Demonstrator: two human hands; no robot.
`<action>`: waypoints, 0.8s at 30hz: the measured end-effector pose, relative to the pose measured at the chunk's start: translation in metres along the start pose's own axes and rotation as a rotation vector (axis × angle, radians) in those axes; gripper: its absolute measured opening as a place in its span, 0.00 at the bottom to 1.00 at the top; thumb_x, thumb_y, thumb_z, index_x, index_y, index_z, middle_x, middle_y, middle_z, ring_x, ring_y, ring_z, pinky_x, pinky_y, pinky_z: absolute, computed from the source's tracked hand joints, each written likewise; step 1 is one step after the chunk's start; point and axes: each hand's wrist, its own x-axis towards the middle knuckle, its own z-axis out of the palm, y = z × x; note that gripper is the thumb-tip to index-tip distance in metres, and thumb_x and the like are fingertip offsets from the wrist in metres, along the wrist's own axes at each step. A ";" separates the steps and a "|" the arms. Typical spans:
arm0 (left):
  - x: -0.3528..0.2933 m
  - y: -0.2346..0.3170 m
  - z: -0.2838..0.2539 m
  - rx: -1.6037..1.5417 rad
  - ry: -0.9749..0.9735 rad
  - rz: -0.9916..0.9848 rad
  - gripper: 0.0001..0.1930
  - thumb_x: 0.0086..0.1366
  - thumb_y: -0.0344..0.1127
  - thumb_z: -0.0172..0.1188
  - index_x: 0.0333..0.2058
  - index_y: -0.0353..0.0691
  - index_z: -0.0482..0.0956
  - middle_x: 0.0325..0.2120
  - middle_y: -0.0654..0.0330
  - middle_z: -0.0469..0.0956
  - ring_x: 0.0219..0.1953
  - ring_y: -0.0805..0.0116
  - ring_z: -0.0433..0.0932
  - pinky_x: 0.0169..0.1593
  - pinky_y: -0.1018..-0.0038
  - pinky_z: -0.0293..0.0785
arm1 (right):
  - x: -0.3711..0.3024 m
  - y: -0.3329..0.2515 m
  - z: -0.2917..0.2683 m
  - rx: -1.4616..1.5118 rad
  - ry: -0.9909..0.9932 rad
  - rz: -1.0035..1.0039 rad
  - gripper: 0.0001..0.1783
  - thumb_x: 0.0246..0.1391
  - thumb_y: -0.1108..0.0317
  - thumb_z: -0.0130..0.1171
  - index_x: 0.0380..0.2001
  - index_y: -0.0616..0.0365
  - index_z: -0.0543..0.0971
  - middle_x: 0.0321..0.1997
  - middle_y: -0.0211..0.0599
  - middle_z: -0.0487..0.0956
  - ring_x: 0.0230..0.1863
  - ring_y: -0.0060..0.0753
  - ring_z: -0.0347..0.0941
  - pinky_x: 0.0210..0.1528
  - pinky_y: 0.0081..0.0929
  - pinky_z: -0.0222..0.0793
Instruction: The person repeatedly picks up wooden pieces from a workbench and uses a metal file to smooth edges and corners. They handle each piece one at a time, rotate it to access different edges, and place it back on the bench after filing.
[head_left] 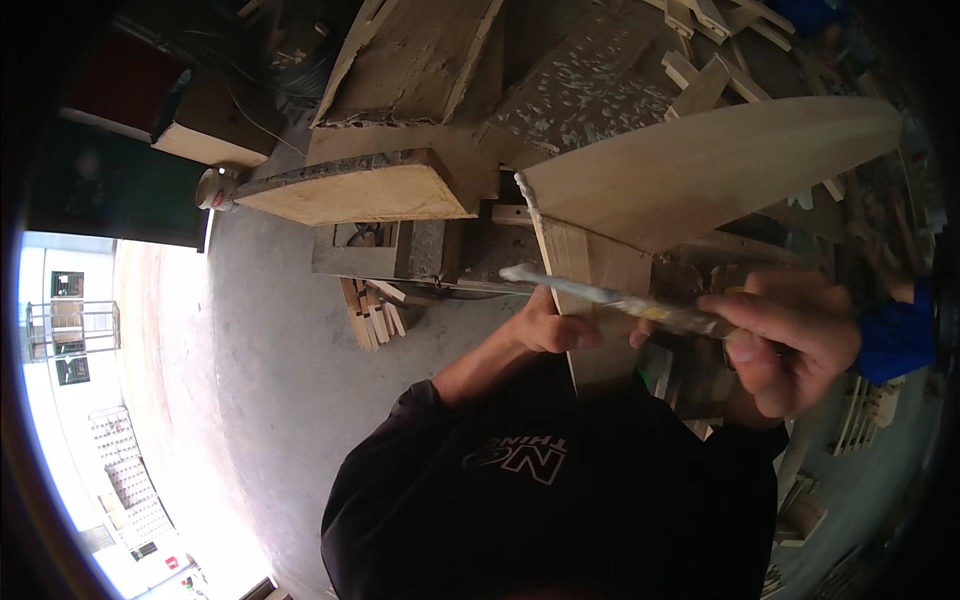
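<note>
My left hand (552,326) is closed around the narrow part of a pale wooden workpiece (625,265), near my chest. A broad, curved wooden panel (720,175) joins this part and reaches away to the far right. White paste, perhaps glue, lies along the workpiece's left edge near the top corner. Between thumb and fingers, my right hand (790,340) grips a thin, smeared stick (630,302). Its tip, coated in white paste, points left and hovers in front of the workpiece; whether it touches the wood I cannot tell.
A thick, slanted wooden board (360,190) sits ahead on the left, with a white jar (214,189) at its end. Beyond is a board dotted with white blobs (585,85). Wood strips (372,313) lie on the floor. A blue sleeve (895,340) shows at far right.
</note>
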 end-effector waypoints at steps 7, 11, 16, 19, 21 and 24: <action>0.007 -0.002 -0.012 -0.229 -0.061 0.090 0.38 0.44 0.30 0.58 0.57 0.30 0.58 0.47 0.47 0.66 0.39 0.54 0.74 0.36 0.63 0.72 | -0.052 0.014 -0.011 -0.095 0.199 0.077 0.16 0.45 0.75 0.56 0.39 0.70 0.78 0.20 0.38 0.77 0.18 0.23 0.68 0.23 0.21 0.66; 0.012 0.002 -0.017 -0.165 -0.127 0.146 0.43 0.45 0.36 0.59 0.61 0.34 0.52 0.46 0.47 0.66 0.36 0.53 0.75 0.33 0.64 0.69 | -0.113 0.020 -0.003 -0.223 0.425 0.238 0.16 0.49 0.64 0.59 0.38 0.65 0.76 0.38 0.50 0.78 0.30 0.31 0.71 0.30 0.25 0.68; 0.015 0.012 -0.011 -0.160 -0.117 0.192 0.39 0.47 0.36 0.63 0.57 0.31 0.57 0.45 0.49 0.65 0.40 0.55 0.75 0.35 0.67 0.73 | -0.173 0.039 -0.005 -0.262 0.605 0.454 0.18 0.52 0.63 0.58 0.42 0.65 0.73 0.40 0.47 0.76 0.32 0.28 0.71 0.29 0.20 0.69; 0.013 0.012 -0.011 -0.122 -0.091 0.209 0.38 0.48 0.38 0.63 0.57 0.30 0.58 0.45 0.48 0.65 0.40 0.56 0.75 0.35 0.67 0.73 | -0.188 0.047 0.004 -0.187 0.715 0.540 0.19 0.52 0.65 0.57 0.45 0.65 0.73 0.37 0.40 0.74 0.32 0.27 0.71 0.30 0.19 0.69; 0.012 0.014 -0.013 -0.075 -0.113 0.216 0.37 0.48 0.38 0.63 0.56 0.29 0.59 0.46 0.47 0.65 0.39 0.55 0.75 0.35 0.67 0.73 | -0.191 0.048 0.005 -0.139 0.699 0.624 0.18 0.53 0.67 0.57 0.46 0.64 0.73 0.37 0.39 0.75 0.32 0.25 0.71 0.32 0.19 0.69; 0.011 0.016 -0.016 -0.042 -0.133 0.211 0.37 0.47 0.37 0.62 0.55 0.28 0.60 0.46 0.47 0.66 0.38 0.55 0.75 0.36 0.66 0.73 | -0.179 0.052 0.007 -0.101 0.634 0.750 0.16 0.55 0.68 0.56 0.46 0.63 0.76 0.42 0.40 0.78 0.33 0.20 0.72 0.38 0.17 0.68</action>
